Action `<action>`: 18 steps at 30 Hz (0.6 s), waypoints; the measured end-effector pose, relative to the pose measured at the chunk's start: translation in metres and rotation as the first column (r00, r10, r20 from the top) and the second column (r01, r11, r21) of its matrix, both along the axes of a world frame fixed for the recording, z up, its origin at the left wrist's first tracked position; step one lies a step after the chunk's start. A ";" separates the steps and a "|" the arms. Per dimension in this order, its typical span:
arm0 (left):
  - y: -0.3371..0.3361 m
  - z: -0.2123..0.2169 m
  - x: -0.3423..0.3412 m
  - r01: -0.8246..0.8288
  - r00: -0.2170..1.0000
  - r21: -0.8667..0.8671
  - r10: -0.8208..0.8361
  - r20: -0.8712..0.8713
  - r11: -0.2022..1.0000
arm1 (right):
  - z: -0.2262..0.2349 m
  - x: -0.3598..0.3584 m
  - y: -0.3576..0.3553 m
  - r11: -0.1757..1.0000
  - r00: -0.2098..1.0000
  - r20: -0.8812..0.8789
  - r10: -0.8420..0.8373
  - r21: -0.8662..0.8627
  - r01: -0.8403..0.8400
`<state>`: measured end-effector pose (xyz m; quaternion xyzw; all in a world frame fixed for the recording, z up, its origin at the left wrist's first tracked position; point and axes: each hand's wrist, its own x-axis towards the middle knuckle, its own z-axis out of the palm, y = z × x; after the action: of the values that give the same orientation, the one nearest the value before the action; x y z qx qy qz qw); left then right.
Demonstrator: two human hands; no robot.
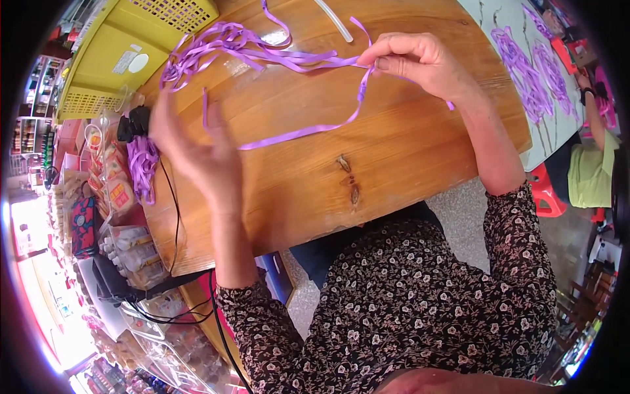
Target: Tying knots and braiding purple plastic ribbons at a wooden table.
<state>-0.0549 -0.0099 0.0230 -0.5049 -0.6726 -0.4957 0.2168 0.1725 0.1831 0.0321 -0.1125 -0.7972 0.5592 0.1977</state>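
Observation:
My right hand (417,62) is closed in a pinch on a purple ribbon (341,62), thumb against forefinger, above the far part of the wooden table. Just below those fingers the ribbon has a small bunched or knotted spot. From there a single strand (295,135) curves down and left across the wood until my left hand (200,154) hides it. That hand is blurred by motion, its thumb and fingers apart, with nothing visibly gripped. A short upright piece of ribbon shows between its thumb and fingers. Beyond it lies a tangled heap of purple ribbons (226,41).
A yellow plastic basket (108,62) stands at the far left. A purple ribbon bundle (142,164) hangs at the table's left edge beside packaged goods and a black cable (176,217). At right, a marble-patterned table (489,16) bears more purple ribbons; a person in yellow-green sits there.

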 end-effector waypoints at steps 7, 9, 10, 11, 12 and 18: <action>0.049 -0.009 0.098 0.634 0.452 0.175 -0.544 0.707 0.753 | 0.003 -0.007 -0.022 0.957 0.965 -0.258 -0.047 0.266 0.118; 0.052 -0.004 0.102 0.618 0.203 0.217 -0.420 0.885 0.756 | 0.007 -0.007 -0.021 0.863 0.928 -0.361 -0.090 0.437 0.254; 0.053 -0.005 0.099 0.619 0.208 0.215 -0.422 0.882 0.755 | 0.006 -0.006 -0.018 0.862 0.926 -0.367 -0.089 0.438 0.256; 0.054 -0.007 0.095 0.596 0.316 0.155 -0.407 0.857 0.788 | 0.006 -0.004 -0.015 0.793 0.928 -0.356 -0.108 0.533 0.296; 0.054 -0.008 0.091 0.568 0.416 0.100 -0.390 0.822 0.817 | 0.006 -0.003 -0.013 0.709 0.929 -0.347 -0.131 0.621 0.332; 0.038 -0.015 0.064 0.496 0.593 -0.042 -0.303 0.746 0.867 | -0.001 -0.004 -0.008 0.704 0.940 -0.316 -0.130 0.638 0.312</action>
<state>0.0096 0.0285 0.0083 -0.4316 -0.6263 -0.6010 -0.2456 0.1685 0.1748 0.0314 -0.0576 -0.8952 0.2103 0.3887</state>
